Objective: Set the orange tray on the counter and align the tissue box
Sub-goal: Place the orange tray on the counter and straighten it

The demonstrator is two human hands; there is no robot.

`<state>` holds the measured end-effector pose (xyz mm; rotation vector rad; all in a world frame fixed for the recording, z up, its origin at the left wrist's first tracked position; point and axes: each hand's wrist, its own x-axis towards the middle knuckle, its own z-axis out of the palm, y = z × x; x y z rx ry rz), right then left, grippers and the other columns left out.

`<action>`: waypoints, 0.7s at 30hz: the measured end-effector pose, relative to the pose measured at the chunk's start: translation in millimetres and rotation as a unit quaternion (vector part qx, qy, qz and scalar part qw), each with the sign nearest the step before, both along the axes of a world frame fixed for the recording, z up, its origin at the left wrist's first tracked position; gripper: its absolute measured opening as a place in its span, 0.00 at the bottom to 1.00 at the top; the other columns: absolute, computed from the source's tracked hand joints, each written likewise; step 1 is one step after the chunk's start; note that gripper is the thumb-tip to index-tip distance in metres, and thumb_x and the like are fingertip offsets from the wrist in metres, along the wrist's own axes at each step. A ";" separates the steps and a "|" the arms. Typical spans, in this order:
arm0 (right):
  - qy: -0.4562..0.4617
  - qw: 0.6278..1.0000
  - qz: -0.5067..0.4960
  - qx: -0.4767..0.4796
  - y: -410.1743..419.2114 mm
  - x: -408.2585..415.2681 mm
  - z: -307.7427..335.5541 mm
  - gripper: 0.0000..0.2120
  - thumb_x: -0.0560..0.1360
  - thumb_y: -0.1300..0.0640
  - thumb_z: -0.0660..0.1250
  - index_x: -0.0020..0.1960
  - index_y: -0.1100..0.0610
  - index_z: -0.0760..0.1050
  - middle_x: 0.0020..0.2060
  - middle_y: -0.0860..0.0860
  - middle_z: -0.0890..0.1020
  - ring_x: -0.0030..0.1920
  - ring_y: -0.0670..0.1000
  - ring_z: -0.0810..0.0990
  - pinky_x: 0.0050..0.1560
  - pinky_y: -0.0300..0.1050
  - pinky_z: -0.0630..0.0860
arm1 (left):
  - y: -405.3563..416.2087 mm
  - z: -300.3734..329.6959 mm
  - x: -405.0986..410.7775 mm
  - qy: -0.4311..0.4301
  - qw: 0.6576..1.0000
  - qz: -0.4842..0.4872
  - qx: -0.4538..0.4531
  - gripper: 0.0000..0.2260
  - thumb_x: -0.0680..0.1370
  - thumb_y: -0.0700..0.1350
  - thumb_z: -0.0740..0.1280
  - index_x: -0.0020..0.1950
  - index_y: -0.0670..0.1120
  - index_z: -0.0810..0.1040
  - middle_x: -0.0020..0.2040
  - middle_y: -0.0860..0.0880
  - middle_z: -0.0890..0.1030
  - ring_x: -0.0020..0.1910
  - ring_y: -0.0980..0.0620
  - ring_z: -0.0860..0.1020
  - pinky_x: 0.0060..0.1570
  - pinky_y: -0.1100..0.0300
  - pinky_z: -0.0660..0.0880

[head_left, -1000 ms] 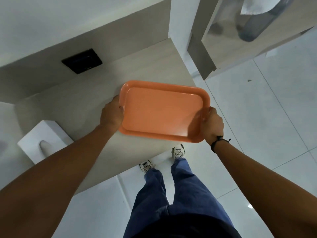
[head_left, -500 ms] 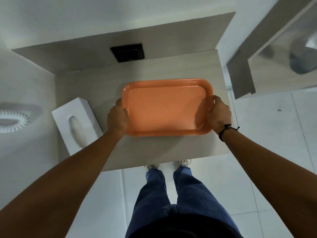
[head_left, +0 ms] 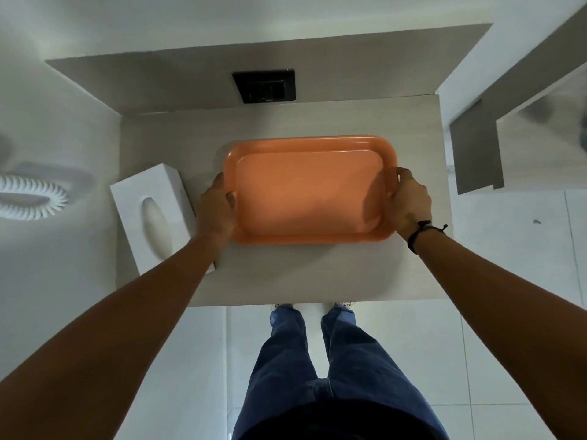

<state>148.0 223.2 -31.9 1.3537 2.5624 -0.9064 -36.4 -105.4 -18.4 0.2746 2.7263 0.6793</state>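
Note:
An empty orange tray (head_left: 309, 190) lies level over the middle of the pale wood-grain counter (head_left: 311, 274), squared to its edges; whether it rests on the surface I cannot tell. My left hand (head_left: 216, 211) grips its left rim and my right hand (head_left: 408, 200) grips its right rim. A white tissue box (head_left: 152, 214) with an oval slot sits at the counter's left edge, turned at a slant, its near end hidden under my left forearm.
A black wall socket (head_left: 263, 86) sits in the back panel behind the counter. A white coiled hose fixture (head_left: 35, 198) hangs on the left wall. A grey partition (head_left: 476, 154) stands to the right. White floor tiles and my legs lie below the counter's front edge.
The view has swung to face the counter squarely. Both hands have brought the tray from the right front corner toward the counter's middle and levelled it. The tissue box has not moved.

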 end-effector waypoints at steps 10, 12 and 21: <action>0.071 0.984 0.126 0.104 -47.8 59.4 17.6 0.30 0.88 0.49 0.59 0.85 0.61 0.57 0.81 0.66 0.66 0.79 0.70 0.69 0.78 0.68 0.72 | -20.0 -6.0 74.9 0.111 0.986 -0.109 -0.061 0.40 0.84 0.59 0.65 0.86 0.38 0.54 0.84 0.34 0.61 0.85 0.34 0.58 0.83 0.38 0.60; 0.044 0.984 0.145 0.098 -68.4 81.6 11.5 0.39 0.87 0.41 0.61 0.87 0.63 0.51 0.85 0.67 0.59 0.85 0.69 0.59 0.84 0.65 0.63 | -31.4 -12.4 97.6 0.104 0.981 -0.140 -0.083 0.45 0.83 0.64 0.64 0.87 0.37 0.49 0.87 0.35 0.55 0.87 0.35 0.52 0.85 0.42 0.55; 0.042 0.997 0.061 -0.029 -84.6 95.3 -2.9 0.52 0.81 0.34 0.66 0.88 0.58 0.41 0.89 0.58 0.50 0.85 0.64 0.63 0.72 0.63 0.77 | -41.2 -25.5 107.3 0.016 0.996 -0.076 -0.050 0.46 0.83 0.64 0.62 0.87 0.36 0.46 0.87 0.34 0.51 0.87 0.35 0.49 0.84 0.38 0.57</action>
